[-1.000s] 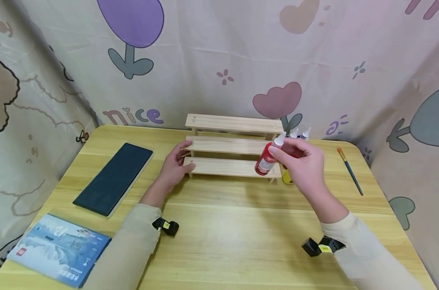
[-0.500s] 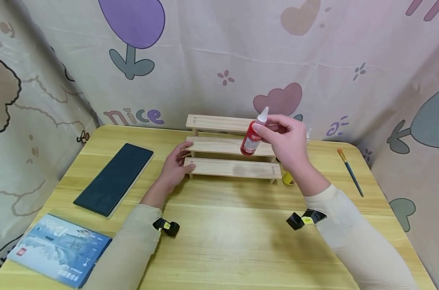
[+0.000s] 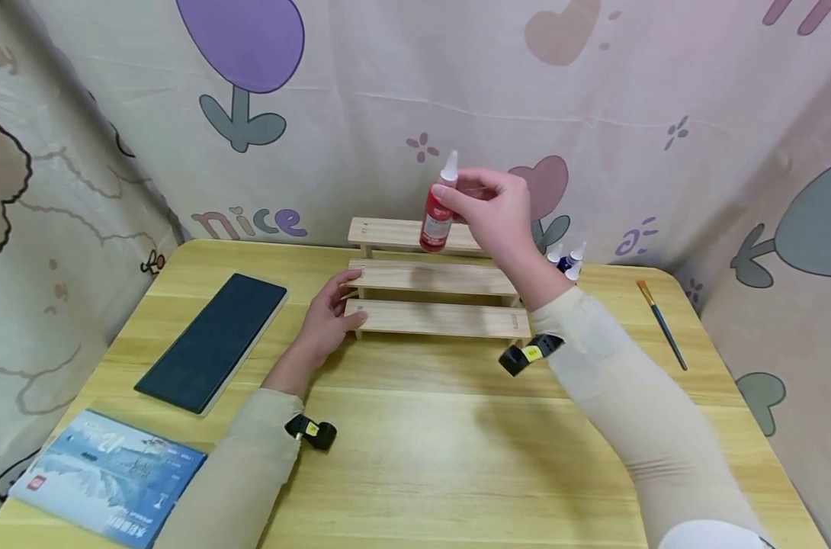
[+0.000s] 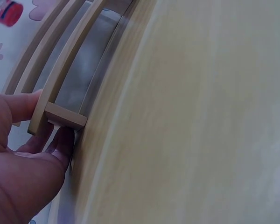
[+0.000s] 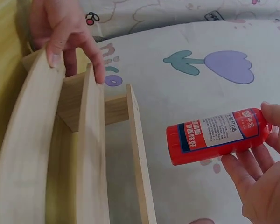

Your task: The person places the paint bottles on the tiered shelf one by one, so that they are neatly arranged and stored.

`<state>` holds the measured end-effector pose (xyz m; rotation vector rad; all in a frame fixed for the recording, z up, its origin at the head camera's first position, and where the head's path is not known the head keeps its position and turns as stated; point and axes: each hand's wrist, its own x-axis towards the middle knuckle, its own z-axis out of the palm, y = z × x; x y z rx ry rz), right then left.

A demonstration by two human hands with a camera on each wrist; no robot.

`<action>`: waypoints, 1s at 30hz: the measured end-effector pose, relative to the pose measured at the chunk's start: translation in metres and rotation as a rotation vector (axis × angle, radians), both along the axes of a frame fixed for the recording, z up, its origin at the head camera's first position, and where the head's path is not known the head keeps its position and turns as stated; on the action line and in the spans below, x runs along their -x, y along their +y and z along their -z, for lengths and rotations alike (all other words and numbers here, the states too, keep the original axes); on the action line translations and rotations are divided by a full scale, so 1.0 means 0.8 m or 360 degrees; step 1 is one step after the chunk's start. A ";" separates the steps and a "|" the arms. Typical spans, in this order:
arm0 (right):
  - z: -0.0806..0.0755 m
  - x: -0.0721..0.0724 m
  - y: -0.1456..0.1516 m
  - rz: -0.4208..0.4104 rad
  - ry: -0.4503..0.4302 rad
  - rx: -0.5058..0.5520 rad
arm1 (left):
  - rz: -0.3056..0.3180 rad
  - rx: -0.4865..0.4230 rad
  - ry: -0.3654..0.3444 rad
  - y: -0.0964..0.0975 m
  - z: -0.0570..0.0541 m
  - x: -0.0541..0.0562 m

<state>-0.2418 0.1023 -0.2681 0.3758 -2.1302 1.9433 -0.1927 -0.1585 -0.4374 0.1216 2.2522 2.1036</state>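
A red bottle (image 3: 434, 221) with a white pointed nozzle is pinched near its neck between the thumb and fingers of my right hand (image 3: 501, 207). It is held nearly upright in the air, in front of the top tier of a three-tier wooden rack (image 3: 436, 277). The right wrist view shows its printed label (image 5: 219, 130). My left hand (image 3: 325, 324) grips the rack's left end, thumb on the lowest tier and a finger at the middle one. In the left wrist view, other fingers (image 4: 60, 142) curl beside the end support.
Behind my right forearm stand several small bottles with white nozzles, one dark blue (image 3: 565, 263). A paintbrush (image 3: 662, 326) lies far right on the table. On the left lie a dark flat rectangular object (image 3: 212, 339) and a blue-covered pad (image 3: 107, 476). A patterned curtain (image 3: 388, 84) hangs behind.
My right hand has moved left and up with the red bottle, from the rack's right end to its top tier. The bottle is now more upright. My left hand has stayed on the rack.
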 end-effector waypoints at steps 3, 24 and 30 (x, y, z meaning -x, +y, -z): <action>0.000 0.015 -0.014 0.0006 -0.0054 -0.0018 | -0.0002 0.0011 -0.0003 -0.001 0.002 0.001; 0.015 0.070 -0.091 -0.0046 -0.0116 -0.0259 | -0.0019 0.0070 0.0063 0.002 -0.001 0.004; 0.017 0.072 -0.094 -0.0037 -0.0105 -0.0348 | 0.0018 0.0097 0.0077 0.002 -0.003 0.001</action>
